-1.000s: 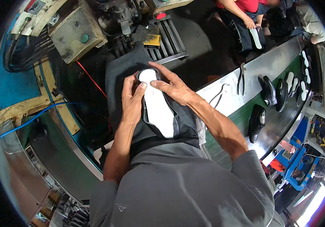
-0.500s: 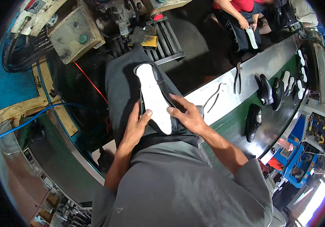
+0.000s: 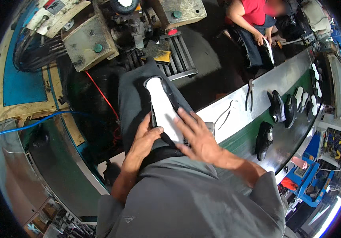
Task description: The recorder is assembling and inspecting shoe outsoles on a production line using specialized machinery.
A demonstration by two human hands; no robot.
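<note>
Bottom up on my lap lies a black shoe upper, with a long white insole covering its underside. My left hand grips its left edge near the end closest to me, the thumb pressed on the rim. Over the right side of that same end, my right hand lies with fingers stretched and slightly spread across the white surface, hiding part of it. To the right, two pairs of metal pincers, one nearer and one farther, rest on the steel ledge.
On the green belt at right stand a black shoe and several others with white insoles. Ahead are a machine, a control box and a yellow pedal. A co-worker holds another white-soled piece. A blue hose crosses the left.
My right hand has let go of the shoe's right edge and now lies flat over the insole. The left keeps its grip. The view has shifted slightly; the co-worker's piece has turned.
</note>
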